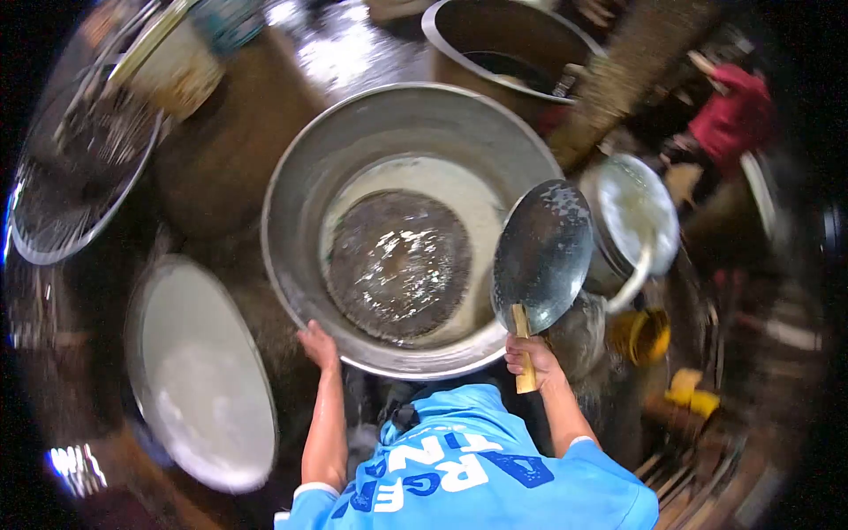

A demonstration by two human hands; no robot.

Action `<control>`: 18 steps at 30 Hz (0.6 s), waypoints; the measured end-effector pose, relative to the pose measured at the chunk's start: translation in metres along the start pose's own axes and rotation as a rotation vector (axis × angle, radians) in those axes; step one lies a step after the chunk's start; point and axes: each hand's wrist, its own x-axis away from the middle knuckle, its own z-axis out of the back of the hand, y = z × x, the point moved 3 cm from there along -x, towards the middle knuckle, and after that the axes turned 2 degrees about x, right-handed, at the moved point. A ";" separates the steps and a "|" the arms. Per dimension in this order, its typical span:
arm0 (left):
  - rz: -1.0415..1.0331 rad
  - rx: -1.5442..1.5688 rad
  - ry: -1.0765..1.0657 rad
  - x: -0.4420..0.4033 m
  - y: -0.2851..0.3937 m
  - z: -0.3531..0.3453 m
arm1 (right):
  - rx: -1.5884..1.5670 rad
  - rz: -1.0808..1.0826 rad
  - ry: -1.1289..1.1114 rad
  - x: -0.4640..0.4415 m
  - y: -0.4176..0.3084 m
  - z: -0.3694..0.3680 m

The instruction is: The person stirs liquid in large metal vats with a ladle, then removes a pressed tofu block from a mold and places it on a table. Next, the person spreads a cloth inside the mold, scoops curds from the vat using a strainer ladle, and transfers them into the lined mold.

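Note:
In front of me is a wide, deep metal basin (300,168). A dark, wet, glinting round area (402,265) lies inside it, ringed by a pale whitish band; I cannot tell exactly what it is. My left hand (319,346) grips the basin's near left rim, its fingers partly hidden. My right hand (533,359) is closed around the wooden handle of a wok (543,252), a dark round metal pan. The wok is tilted up over the basin's right rim, its blade covering part of that edge.
Left of me stands a large round vessel of white liquid (203,380). A deep pot (450,49) is at the back, with a wooden post (636,71) beside it. To the right are a metal pot (634,208), a yellow container (640,336) and a person in red (731,115).

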 end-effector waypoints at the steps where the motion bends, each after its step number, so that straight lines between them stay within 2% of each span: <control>1: 0.017 -0.005 0.003 0.005 0.009 0.007 | 0.080 -0.037 0.025 -0.026 -0.003 -0.004; 3: 0.060 0.023 -0.028 0.005 0.027 0.019 | 0.301 -0.065 0.136 -0.092 -0.009 -0.006; 5: 0.097 0.038 -0.044 -0.002 0.022 0.020 | 0.581 0.001 0.230 -0.168 -0.019 -0.005; 6: 0.125 0.015 -0.029 -0.003 0.034 0.016 | 0.763 0.016 0.263 -0.213 -0.042 -0.008; 8: 0.170 -0.002 -0.044 -0.007 0.052 0.022 | 1.300 0.203 0.354 -0.333 -0.061 0.036; 9: 0.176 -0.044 -0.032 -0.007 0.040 0.017 | 1.507 0.189 0.450 -0.365 -0.088 0.017; 10: 0.226 -0.051 -0.031 -0.008 0.036 0.014 | 1.635 0.508 0.454 -0.412 -0.102 0.023; 11: 0.275 -0.058 -0.033 -0.008 0.036 0.014 | 1.720 0.338 0.518 -0.426 -0.126 -0.004; 13: 0.332 -0.082 -0.027 -0.006 0.038 0.009 | 1.764 0.403 0.474 -0.465 -0.153 -0.031; 14: 0.338 -0.105 -0.027 -0.007 0.043 0.009 | 1.913 0.395 0.472 -0.478 -0.160 -0.038; 16: 0.349 -0.118 -0.032 -0.010 0.048 0.009 | 1.918 0.312 0.372 -0.481 -0.164 -0.059; 18: 0.363 -0.093 -0.037 -0.012 0.052 0.006 | 2.127 0.578 0.128 -0.527 -0.125 0.011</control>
